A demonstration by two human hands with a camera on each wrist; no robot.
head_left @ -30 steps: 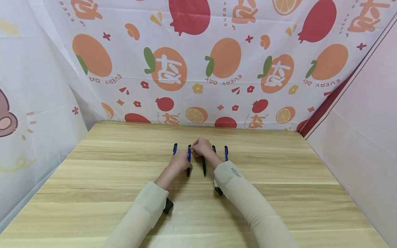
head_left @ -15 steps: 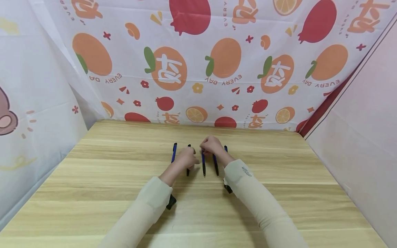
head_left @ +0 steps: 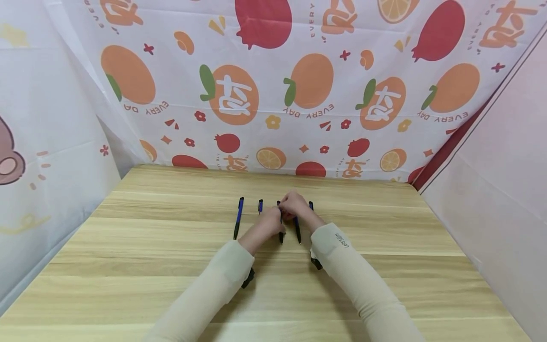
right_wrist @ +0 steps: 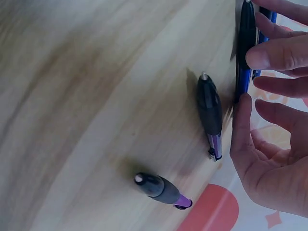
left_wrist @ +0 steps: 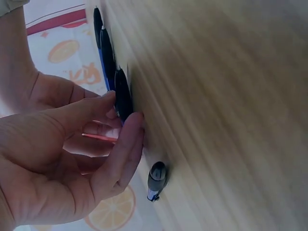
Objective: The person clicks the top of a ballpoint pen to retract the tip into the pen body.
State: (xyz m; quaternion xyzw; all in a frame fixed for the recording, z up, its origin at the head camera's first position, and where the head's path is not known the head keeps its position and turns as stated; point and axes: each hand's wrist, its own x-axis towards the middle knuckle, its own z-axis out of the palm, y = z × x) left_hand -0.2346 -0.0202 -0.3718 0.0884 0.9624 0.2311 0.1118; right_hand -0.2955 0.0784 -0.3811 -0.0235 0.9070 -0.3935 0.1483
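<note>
Several blue-and-black pens lie roughly side by side on the wooden table. My left hand (head_left: 270, 222) grips the middle pen (left_wrist: 123, 96) by its black front part, with thumb and finger on opposite sides in the left wrist view. At that pen's far end, my right hand (head_left: 294, 205) pinches with thumb and forefinger; the exact contact is partly hidden. Left of them lie the leftmost pen (head_left: 239, 218) and a second pen (head_left: 260, 205), its lower part covered by my left hand. To the right are a fourth pen (head_left: 297, 231) and the rightmost pen (head_left: 311, 205), both partly hidden.
The wooden table (head_left: 128, 266) extends around the pens. Behind it hangs a fruit-print cloth (head_left: 273, 85), with pale cloth walls at the left (head_left: 55, 118) and right (head_left: 504, 190). Dark wrist devices show under both sleeves.
My left hand has moved right from the second pen to the middle one, uncovering the leftmost pen. My right hand shifted slightly right, then stayed almost still at the middle pen's far end.
</note>
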